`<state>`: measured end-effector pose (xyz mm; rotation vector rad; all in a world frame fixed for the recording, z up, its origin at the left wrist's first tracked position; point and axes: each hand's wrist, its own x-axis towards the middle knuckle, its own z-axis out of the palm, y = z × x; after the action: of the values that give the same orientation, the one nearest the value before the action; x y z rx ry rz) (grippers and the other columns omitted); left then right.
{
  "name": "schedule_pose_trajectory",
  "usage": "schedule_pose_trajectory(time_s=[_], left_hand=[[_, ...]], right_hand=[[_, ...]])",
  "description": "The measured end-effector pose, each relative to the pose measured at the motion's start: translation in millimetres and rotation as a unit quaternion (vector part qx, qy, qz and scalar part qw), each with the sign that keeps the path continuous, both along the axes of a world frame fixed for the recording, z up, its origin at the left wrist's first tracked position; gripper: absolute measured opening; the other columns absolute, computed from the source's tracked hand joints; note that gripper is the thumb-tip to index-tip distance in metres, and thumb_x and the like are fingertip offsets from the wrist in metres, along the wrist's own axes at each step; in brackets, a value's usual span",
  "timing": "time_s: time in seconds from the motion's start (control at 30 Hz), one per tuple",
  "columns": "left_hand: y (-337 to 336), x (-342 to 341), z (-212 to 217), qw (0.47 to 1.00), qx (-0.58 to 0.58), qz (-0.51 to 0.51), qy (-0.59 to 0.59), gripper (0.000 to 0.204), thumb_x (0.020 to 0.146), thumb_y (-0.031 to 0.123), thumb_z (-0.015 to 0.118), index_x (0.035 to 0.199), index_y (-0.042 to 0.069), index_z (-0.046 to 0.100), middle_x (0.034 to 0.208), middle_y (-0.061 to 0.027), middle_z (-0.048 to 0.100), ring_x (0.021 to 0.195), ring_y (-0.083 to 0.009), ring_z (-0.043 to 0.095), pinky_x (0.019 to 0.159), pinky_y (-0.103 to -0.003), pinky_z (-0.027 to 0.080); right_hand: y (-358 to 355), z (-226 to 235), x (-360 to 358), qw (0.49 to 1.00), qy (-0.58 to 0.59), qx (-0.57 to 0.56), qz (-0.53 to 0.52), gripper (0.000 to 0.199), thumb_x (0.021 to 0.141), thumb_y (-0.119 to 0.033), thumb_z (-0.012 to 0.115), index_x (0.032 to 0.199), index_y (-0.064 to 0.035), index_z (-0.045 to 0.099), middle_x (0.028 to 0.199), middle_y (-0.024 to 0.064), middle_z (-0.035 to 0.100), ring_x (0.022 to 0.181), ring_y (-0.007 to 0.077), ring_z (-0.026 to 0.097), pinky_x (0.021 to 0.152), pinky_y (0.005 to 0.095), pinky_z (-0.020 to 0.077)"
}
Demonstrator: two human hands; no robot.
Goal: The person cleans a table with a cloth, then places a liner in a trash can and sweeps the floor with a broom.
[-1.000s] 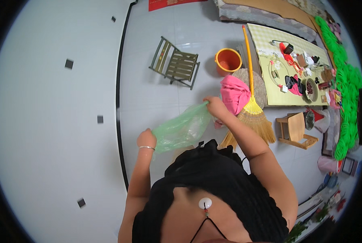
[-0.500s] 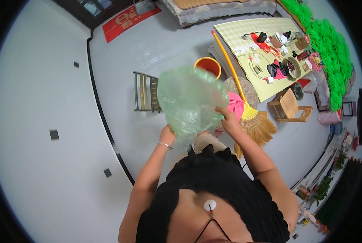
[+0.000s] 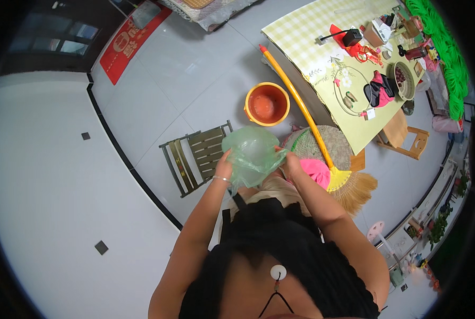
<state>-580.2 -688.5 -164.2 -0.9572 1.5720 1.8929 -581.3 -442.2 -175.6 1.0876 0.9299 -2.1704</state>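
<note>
Gripping thin translucent green plastic bag, 2 hands: left hand and right hand fingers clamped on its rim; round orange plastic bucket beyond, on floor

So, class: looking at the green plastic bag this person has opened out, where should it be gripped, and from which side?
Probably at its rim, one side each. The green plastic bag is thin and billowed open, and the left hand and right hand already pinch opposite edges of the mouth; gripping the body would likely collapse it.
</note>
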Motion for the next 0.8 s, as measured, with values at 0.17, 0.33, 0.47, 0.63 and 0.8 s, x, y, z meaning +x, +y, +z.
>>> schedule_pose_trajectory(time_s=[0.17, 0.33, 0.47, 0.63, 0.8], left_hand=[[51, -100, -46, 0.991, 0.130, -0.006, 0.014, 0.036, 0.084, 0.007, 0.048, 0.120, 0.002, 0.047, 0.111, -0.0074, 0.054, 0.096, -0.0150, 0.052, 0.083, -0.025, 0.041], [74, -151, -129, 0.987, 0.154, -0.015, -0.038, 0.036, 0.084, 0.003, 0.049, 0.120, 0.001, 0.046, 0.112, -0.0079, 0.054, 0.097, -0.0162, 0.052, 0.084, -0.027, 0.042], [68, -190, -189, 0.981, 0.181, -0.021, -0.060, 0.036, 0.085, 0.005, 0.049, 0.120, 0.002, 0.046, 0.110, -0.0080, 0.054, 0.095, -0.0157, 0.053, 0.081, -0.028, 0.043], [62, -243, -225, 0.975, 0.214, -0.054, -0.031, 0.036, 0.086, 0.014, 0.049, 0.120, 0.002, 0.047, 0.105, -0.0084, 0.056, 0.092, -0.0157, 0.055, 0.079, -0.028, 0.045], [70, -279, -260, 0.967, 0.220, -0.087, -0.096, 0.038, 0.083, 0.010, 0.050, 0.119, 0.001, 0.047, 0.114, -0.0108, 0.052, 0.100, -0.0194, 0.052, 0.087, -0.031, 0.042]], right_hand=[[25, -44, -37, 0.999, -0.001, -0.024, -0.049, 0.045, 0.077, -0.014, 0.046, 0.119, 0.0032, 0.044, 0.112, 0.0123, 0.052, 0.103, 0.0234, 0.049, 0.090, 0.0338, 0.0366], [31, -87, -74, 0.994, -0.041, -0.020, -0.102, 0.036, 0.079, -0.016, 0.047, 0.112, -0.0024, 0.054, 0.109, 0.0075, 0.053, 0.103, 0.0203, 0.047, 0.091, 0.0310, 0.0332], [26, -131, -108, 0.992, -0.033, -0.036, -0.113, 0.040, 0.075, -0.015, 0.048, 0.112, -0.0024, 0.054, 0.117, 0.0084, 0.050, 0.108, 0.0218, 0.044, 0.094, 0.0327, 0.0302], [17, -195, -151, 0.983, 0.020, -0.047, -0.176, 0.027, 0.072, -0.018, 0.051, 0.094, -0.0035, 0.058, 0.122, 0.0088, 0.049, 0.109, 0.0228, 0.043, 0.099, 0.0346, 0.0243], [17, -258, -168, 0.942, -0.166, 0.023, -0.292, 0.026, 0.084, -0.019, 0.046, 0.100, -0.0010, 0.055, 0.107, 0.0115, 0.055, 0.100, 0.0203, 0.048, 0.088, 0.0318, 0.0356]])
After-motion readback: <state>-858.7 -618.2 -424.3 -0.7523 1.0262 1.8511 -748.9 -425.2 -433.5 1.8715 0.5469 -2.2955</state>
